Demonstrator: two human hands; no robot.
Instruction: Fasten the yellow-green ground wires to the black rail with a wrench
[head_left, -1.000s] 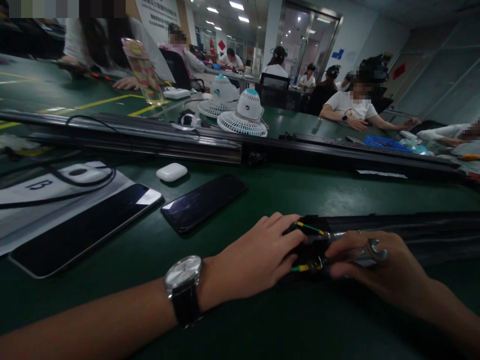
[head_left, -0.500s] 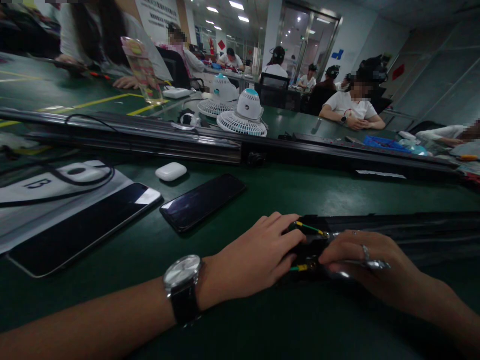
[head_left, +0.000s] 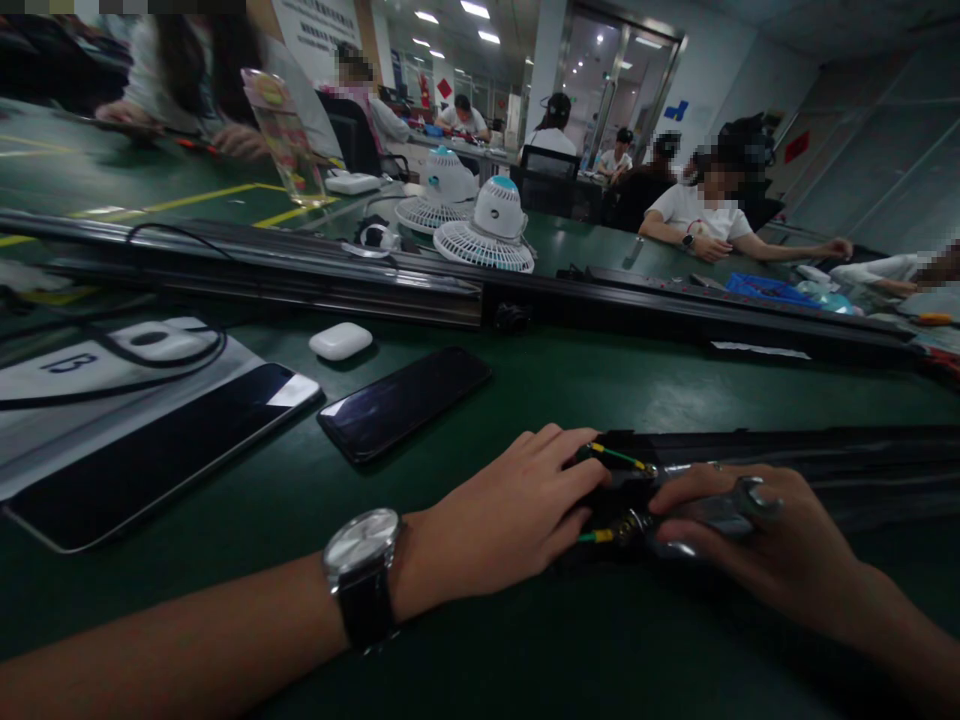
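My left hand (head_left: 517,500), with a wristwatch (head_left: 364,550) on its wrist, is closed over the left end of a long black profile (head_left: 840,460) and presses it to the table. A green-yellow wire (head_left: 619,456) with a metal lug runs along the profile's far side by my fingertips. Another green-yellow wire (head_left: 592,537) comes out under my left fingers toward a bolt (head_left: 628,524) on the near side. My right hand (head_left: 780,550) is closed on a silver open-end wrench (head_left: 756,498); its open jaw sticks up above my fingers. The wrench's other end is near the bolt, partly hidden by my fingertips.
Left of my hands lie a dark phone (head_left: 405,402), a tablet (head_left: 165,455) and a white earbud case (head_left: 341,342). Long metal bars (head_left: 300,280) cross the table beyond them. Two white fans (head_left: 491,230) and a tilted drink bottle (head_left: 289,140) stand behind. Co-workers sit farther back.
My right hand has turned slightly and its grip has shifted, so the wrench's open jaw and the bolt show more clearly. My left hand stays put. A co-worker at right has stretched out an arm.
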